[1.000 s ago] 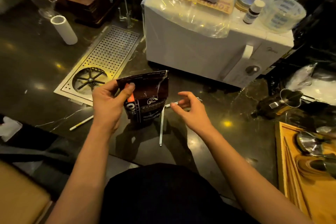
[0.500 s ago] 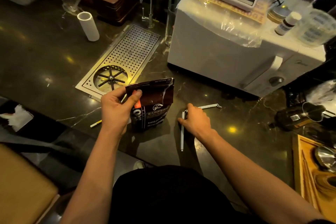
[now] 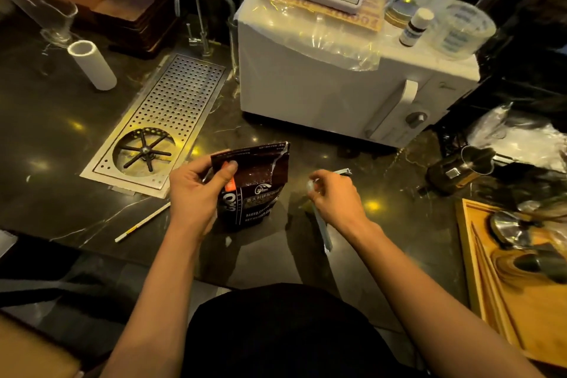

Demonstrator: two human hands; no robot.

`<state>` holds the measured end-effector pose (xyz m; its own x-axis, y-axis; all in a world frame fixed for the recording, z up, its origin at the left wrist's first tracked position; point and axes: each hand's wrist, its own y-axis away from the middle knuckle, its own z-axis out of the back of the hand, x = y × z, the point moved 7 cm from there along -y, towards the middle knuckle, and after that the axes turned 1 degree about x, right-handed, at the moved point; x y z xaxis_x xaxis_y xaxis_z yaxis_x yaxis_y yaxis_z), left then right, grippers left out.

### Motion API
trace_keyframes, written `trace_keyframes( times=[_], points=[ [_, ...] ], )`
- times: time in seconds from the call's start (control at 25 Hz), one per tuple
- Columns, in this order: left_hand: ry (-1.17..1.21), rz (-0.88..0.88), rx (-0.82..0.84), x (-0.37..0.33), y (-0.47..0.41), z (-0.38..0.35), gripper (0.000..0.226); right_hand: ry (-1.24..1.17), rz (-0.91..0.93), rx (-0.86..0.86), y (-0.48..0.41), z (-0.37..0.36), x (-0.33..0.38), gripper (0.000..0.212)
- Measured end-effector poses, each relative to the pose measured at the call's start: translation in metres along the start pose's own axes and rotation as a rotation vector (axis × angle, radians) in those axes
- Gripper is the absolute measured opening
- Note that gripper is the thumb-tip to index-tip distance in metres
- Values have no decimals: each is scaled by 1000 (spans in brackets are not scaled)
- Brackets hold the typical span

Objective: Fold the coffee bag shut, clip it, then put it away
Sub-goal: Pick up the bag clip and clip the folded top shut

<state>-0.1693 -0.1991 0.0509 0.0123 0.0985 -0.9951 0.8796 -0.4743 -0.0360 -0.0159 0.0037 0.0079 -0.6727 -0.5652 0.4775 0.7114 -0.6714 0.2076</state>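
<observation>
while our left hand (image 3: 196,193) pinches the coffee bag (image 3: 253,184) upright, our right hand (image 3: 334,198) holding the clip (image 3: 322,228) should wait until we crease the top flat.

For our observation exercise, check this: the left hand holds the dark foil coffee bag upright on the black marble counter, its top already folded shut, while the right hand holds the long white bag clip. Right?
Not quite. In the head view the dark foil coffee bag is still unfolded, its top edge standing straight up. The rest holds: the left hand keeps it upright on the black marble counter, and the right hand holds the long white bag clip.
</observation>
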Motion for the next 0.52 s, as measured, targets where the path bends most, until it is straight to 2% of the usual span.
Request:
trace_keyframes(
  times=[0.12,0.28,0.52],
  points=[
    [21,26,57,2,-1,-33,25,-276,-83,-112,15,46,-25,31],
    [28,51,178,4,-1,-75,21,-897,-211,-192,44,91,-68,28],
    [70,98,298,14,-2,-126,19,-1571,-405,-288,78,88,-129,24]
  ],
)
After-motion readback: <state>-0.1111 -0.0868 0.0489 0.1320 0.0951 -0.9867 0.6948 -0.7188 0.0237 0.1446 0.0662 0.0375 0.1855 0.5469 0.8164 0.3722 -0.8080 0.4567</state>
